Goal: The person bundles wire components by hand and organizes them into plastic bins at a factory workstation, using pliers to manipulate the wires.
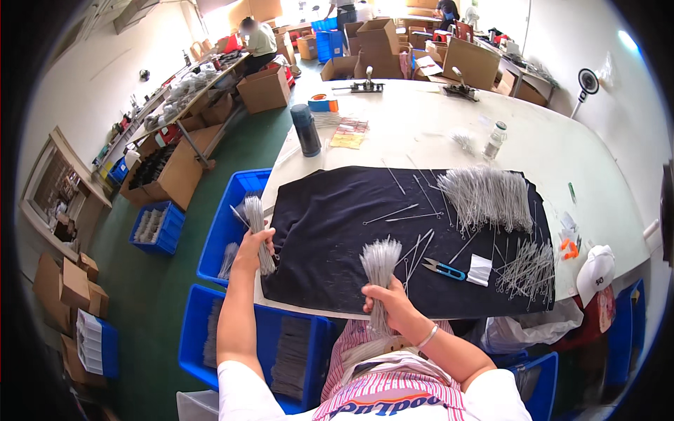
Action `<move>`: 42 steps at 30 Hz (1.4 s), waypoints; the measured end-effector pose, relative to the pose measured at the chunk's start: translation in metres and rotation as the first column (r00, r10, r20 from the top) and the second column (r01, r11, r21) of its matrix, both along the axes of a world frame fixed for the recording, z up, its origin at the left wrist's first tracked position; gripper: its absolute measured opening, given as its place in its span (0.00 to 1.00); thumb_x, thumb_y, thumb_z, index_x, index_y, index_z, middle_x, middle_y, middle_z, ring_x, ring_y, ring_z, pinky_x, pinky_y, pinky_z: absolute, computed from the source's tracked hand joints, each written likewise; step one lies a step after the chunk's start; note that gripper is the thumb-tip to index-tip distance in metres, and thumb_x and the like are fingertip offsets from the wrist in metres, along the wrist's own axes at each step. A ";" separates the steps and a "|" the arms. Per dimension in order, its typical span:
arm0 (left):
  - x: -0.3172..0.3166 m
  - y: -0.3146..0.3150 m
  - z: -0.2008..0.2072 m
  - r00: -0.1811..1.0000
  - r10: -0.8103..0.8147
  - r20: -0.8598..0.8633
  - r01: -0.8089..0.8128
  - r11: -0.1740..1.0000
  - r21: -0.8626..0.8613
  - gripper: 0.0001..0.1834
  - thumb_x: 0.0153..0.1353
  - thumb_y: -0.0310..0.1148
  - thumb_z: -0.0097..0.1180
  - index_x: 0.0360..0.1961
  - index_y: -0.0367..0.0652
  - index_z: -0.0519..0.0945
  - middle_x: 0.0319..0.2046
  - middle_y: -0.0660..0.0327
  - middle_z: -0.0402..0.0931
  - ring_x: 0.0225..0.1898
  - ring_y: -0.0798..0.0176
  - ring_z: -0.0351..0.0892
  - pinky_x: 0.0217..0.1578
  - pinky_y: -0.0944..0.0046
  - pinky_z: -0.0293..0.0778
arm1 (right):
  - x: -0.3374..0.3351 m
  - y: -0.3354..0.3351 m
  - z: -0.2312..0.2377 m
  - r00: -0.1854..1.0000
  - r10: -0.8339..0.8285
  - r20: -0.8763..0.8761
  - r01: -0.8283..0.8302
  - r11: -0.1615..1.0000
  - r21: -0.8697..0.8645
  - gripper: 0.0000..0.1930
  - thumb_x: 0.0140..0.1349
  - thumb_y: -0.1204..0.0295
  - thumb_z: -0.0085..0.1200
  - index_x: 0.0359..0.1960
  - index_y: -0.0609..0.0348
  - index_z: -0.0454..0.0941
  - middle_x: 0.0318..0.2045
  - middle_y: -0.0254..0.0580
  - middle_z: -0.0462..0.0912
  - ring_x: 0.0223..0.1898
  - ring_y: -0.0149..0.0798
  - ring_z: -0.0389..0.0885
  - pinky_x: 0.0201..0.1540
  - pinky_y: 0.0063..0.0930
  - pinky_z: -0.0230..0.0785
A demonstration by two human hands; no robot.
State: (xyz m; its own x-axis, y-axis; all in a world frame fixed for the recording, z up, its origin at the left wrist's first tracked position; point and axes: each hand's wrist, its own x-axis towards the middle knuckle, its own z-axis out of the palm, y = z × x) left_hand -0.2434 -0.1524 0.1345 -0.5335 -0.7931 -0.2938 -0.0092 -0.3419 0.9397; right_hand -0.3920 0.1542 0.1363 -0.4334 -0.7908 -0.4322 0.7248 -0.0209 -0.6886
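My left hand [254, 247] is closed round a bundle of thin straw-cleaning brushes [254, 214] at the table's left edge, beside a blue bin. Near the front edge, my right hand [390, 300] grips a second, thicker bundle of brushes [381, 265], bristle ends up. Both bundles stand nearly upright. Under them lies a dark cloth [323, 231] spread on the white table. To the right on the cloth rest a large heap of brushes [484, 200], a looser pile [528, 275] and several scattered single ones. Blue-handled thread snips [445, 269] lie beside a small white packet [479, 270].
Blue bins [210, 242] holding brushes stand left of and below the table edge. A dark bottle [305, 130], a tape roll [323, 103] and a glass jar [496, 140] stand farther back. A white cap [595, 274] hangs over the right edge. Other people work in the background.
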 end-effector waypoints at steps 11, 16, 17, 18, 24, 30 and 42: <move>-0.018 0.183 -0.009 0.921 -0.153 -0.359 0.294 0.878 0.378 0.25 0.58 0.44 0.56 0.50 0.40 0.68 0.43 0.59 0.74 0.40 0.64 0.76 0.38 0.63 0.76 | 0.024 -0.064 0.000 0.826 0.057 -0.561 -0.039 0.998 0.044 0.24 0.57 0.61 0.56 0.48 0.63 0.64 0.39 0.44 0.74 0.34 0.34 0.77 0.34 0.25 0.71; -0.022 0.202 -0.038 0.873 -0.025 -0.487 0.177 0.947 0.269 0.31 0.55 0.54 0.52 0.53 0.43 0.67 0.45 0.60 0.72 0.46 0.61 0.74 0.48 0.60 0.72 | 0.032 -0.061 -0.004 0.696 0.306 -0.650 -0.170 0.949 0.266 0.35 0.62 0.46 0.39 0.57 0.67 0.59 0.49 0.55 0.71 0.54 0.46 0.69 0.55 0.35 0.60; -0.023 0.206 -0.039 0.872 -0.025 -0.489 0.161 0.958 0.238 0.33 0.54 0.55 0.53 0.54 0.44 0.67 0.47 0.61 0.71 0.47 0.61 0.73 0.49 0.60 0.71 | 0.034 -0.061 -0.006 0.689 0.313 -0.653 -0.177 0.947 0.267 0.35 0.62 0.46 0.39 0.57 0.67 0.59 0.49 0.55 0.71 0.54 0.46 0.69 0.55 0.35 0.60; -0.023 0.208 -0.038 0.869 -0.016 -0.494 0.152 0.960 0.237 0.33 0.54 0.55 0.53 0.54 0.44 0.67 0.47 0.61 0.71 0.47 0.61 0.73 0.49 0.60 0.71 | 0.036 -0.061 -0.008 0.657 0.279 -0.700 -0.107 0.954 0.280 0.36 0.60 0.44 0.40 0.55 0.68 0.60 0.49 0.58 0.71 0.53 0.50 0.69 0.56 0.39 0.57; -0.021 0.208 -0.029 0.843 0.109 -0.527 0.118 0.918 0.378 0.25 0.56 0.38 0.59 0.54 0.44 0.67 0.47 0.62 0.72 0.49 0.63 0.72 0.50 0.61 0.69 | 0.038 -0.063 -0.002 0.106 0.427 -0.898 -0.123 0.902 0.414 0.40 0.59 0.42 0.34 0.57 0.72 0.59 0.56 0.59 0.66 0.61 0.55 0.60 0.63 0.46 0.45; -0.013 0.189 -0.020 0.680 0.229 -0.696 0.300 0.779 0.550 0.16 0.60 0.43 0.47 0.44 0.45 0.74 0.42 0.57 0.75 0.49 0.59 0.72 0.53 0.55 0.65 | 0.049 -0.052 0.061 -0.502 0.482 -0.718 -0.109 0.788 0.606 0.43 0.53 0.41 0.43 0.55 0.74 0.62 0.58 0.57 0.64 0.61 0.53 0.60 0.64 0.53 0.41; -0.009 0.147 0.006 0.374 0.271 -0.887 0.445 0.786 0.428 0.12 0.60 0.41 0.46 0.33 0.44 0.75 0.33 0.60 0.76 0.36 0.63 0.77 0.41 0.66 0.73 | 0.062 -0.086 0.083 -0.302 -0.199 -0.932 -0.212 0.967 -0.137 0.26 0.48 0.58 0.60 0.42 0.68 0.74 0.35 0.51 0.74 0.39 0.51 0.74 0.40 0.37 0.71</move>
